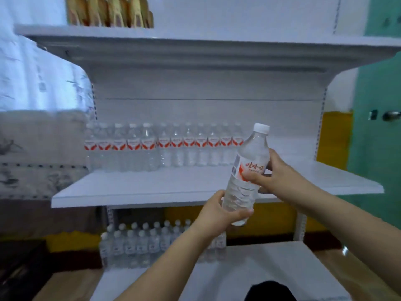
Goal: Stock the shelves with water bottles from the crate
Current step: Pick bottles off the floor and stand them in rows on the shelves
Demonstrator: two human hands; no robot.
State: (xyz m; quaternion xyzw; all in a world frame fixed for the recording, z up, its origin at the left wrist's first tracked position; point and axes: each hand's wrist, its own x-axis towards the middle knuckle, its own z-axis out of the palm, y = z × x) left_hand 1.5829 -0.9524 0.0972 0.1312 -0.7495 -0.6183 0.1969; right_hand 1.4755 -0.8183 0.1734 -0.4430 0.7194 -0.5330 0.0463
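Note:
A clear water bottle [249, 164] with a white cap and a red-and-white label is held upright, slightly tilted, in front of the middle shelf [134, 190]. My left hand [219, 210] grips its base from the left. My right hand [269, 170] grips its label band from the right. A row of several matching bottles [165, 146] stands along the back of the middle shelf, from the left end to about the held bottle. More bottles [143, 240] stand packed on the lower shelf at the left. No crate shows.
The top shelf [195, 38] carries brown packets [110, 11] at the left. The lower shelf's white front [249, 268] stretches toward me. A green door with a knob [390, 115] is at the right; patterned cloth [32, 88] hangs at the left.

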